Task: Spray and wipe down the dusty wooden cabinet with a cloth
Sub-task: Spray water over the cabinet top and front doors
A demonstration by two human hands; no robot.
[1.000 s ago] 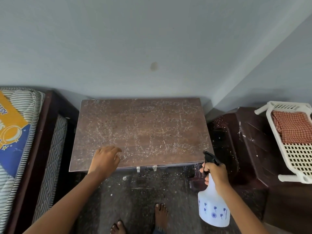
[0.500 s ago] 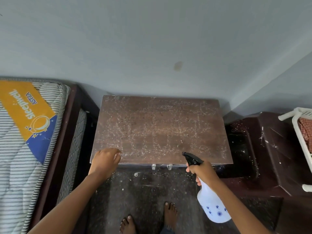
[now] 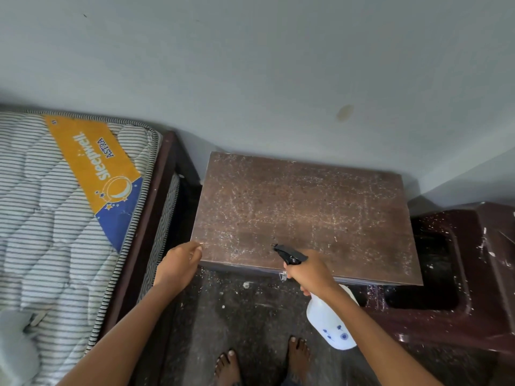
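Note:
A low brown wooden cabinet (image 3: 306,207) stands against the wall, its top speckled with pale dust. My right hand (image 3: 312,273) grips the neck of a white spray bottle (image 3: 330,321) with blue flower marks; the black nozzle points over the cabinet's front edge. My left hand (image 3: 178,264) rests at the front left corner of the cabinet top, fingers loosely curled and holding nothing. No cloth shows on the cabinet.
A striped mattress (image 3: 55,218) with an orange label lies on a dark bed frame (image 3: 150,218) at the left. A dark maroon plastic stool (image 3: 457,268) sits at the right. My bare feet (image 3: 262,360) stand on the speckled dark floor. Something pale and blurred (image 3: 14,344) lies at the mattress's lower left.
The view has swung left, so the white basket with the checked cloth is out of sight. My right hand has carried the bottle left, over the front edge. My left hand slid to the corner.

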